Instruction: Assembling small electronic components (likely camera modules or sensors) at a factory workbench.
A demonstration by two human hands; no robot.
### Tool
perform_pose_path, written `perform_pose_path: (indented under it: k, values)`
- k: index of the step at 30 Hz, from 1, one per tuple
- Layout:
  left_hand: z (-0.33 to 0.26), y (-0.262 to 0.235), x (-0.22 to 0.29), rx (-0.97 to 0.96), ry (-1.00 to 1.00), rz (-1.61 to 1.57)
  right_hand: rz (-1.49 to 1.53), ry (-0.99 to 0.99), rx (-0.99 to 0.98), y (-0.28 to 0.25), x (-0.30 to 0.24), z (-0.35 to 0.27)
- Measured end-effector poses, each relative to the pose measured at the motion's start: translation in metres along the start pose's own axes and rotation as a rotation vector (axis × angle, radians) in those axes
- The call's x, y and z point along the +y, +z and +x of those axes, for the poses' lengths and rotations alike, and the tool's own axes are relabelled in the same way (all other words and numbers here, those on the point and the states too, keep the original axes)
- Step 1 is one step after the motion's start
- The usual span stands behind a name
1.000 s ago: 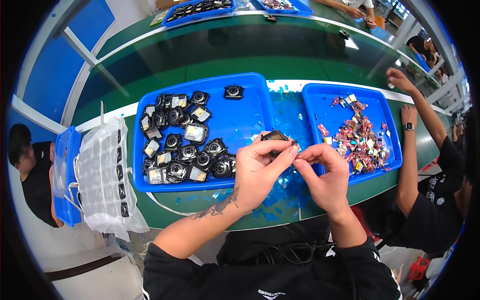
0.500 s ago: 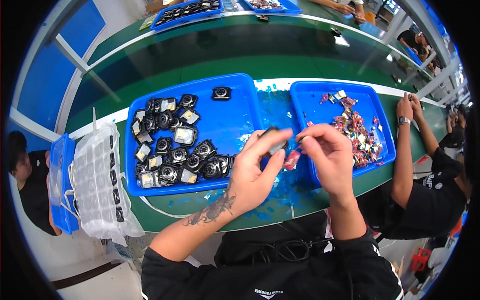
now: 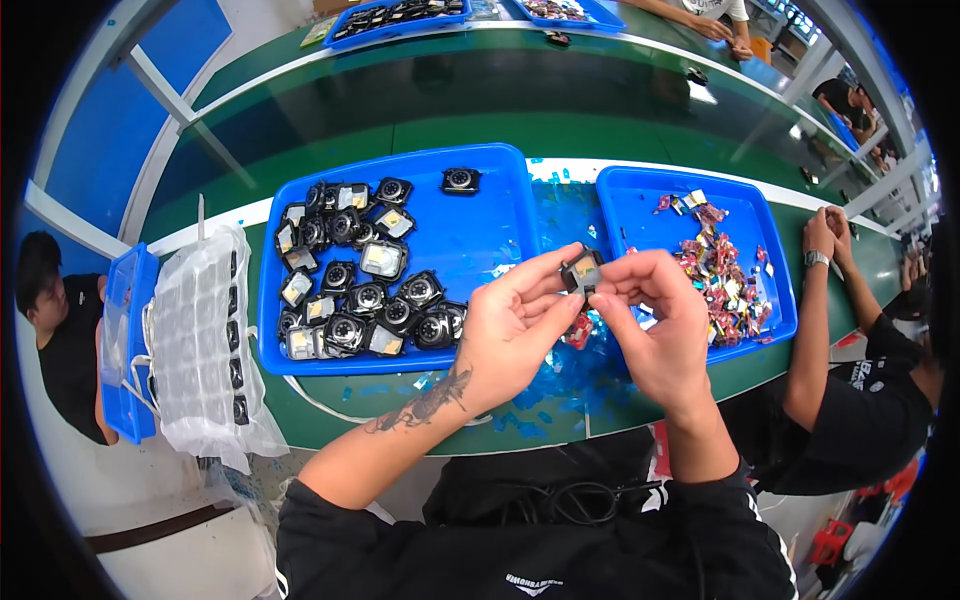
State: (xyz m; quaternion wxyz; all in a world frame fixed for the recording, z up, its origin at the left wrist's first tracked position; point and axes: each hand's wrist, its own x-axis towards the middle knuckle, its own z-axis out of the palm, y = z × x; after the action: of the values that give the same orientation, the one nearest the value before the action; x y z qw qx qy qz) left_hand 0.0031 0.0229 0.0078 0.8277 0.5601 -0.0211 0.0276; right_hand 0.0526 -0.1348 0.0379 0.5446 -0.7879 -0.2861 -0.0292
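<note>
A small black smartwatch case [image 3: 580,272] is held up between my two hands, over the strip of table separating two blue trays. My left hand [image 3: 512,325] grips its left side between fingers and thumb. From the right, the thumb and fingers of my right hand [image 3: 660,325] close on its right edge. A small reddish piece [image 3: 577,332] shows just under the case; whether a finger touches it I cannot tell. The left blue tray [image 3: 500,215] holds several similar black watch cases [image 3: 365,297]. Inside the right blue tray [image 3: 650,190] lies a pile of small reddish and metallic parts [image 3: 725,285].
Scraps of blue film [image 3: 540,385] litter the green table [image 3: 420,425] between the trays. A clear plastic compartment tray [image 3: 195,350] with black pieces stands at the left edge. On the right, a co-worker's forearms [image 3: 810,320] reach over the table. Another person [image 3: 70,330] sits far left.
The watch case has turned so its lighter face shows, and my right fingers have moved up onto its edge. The whole view has shifted slightly.
</note>
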Motion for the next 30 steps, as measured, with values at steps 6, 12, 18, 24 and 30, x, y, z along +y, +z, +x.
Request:
perform_pose_path:
  k: [6,12,18,24,30]
  values:
    - [0.000,-0.005,-0.004,-0.034,0.038,-0.017,-0.061,-0.008,-0.024,-0.003,-0.008,0.004]
    - [-0.001,-0.003,-0.003,-0.058,0.069,0.062,-0.133,-0.100,0.008,-0.003,-0.006,0.006]
    - [-0.001,-0.003,-0.004,-0.057,0.076,0.077,-0.117,-0.057,-0.009,-0.003,-0.003,0.007]
    - [-0.004,-0.001,-0.003,-0.056,0.075,0.157,-0.195,-0.077,-0.035,-0.007,-0.007,0.008]
    - [-0.007,0.000,0.003,-0.085,-0.024,0.230,-0.067,0.067,-0.028,-0.011,-0.009,0.010]
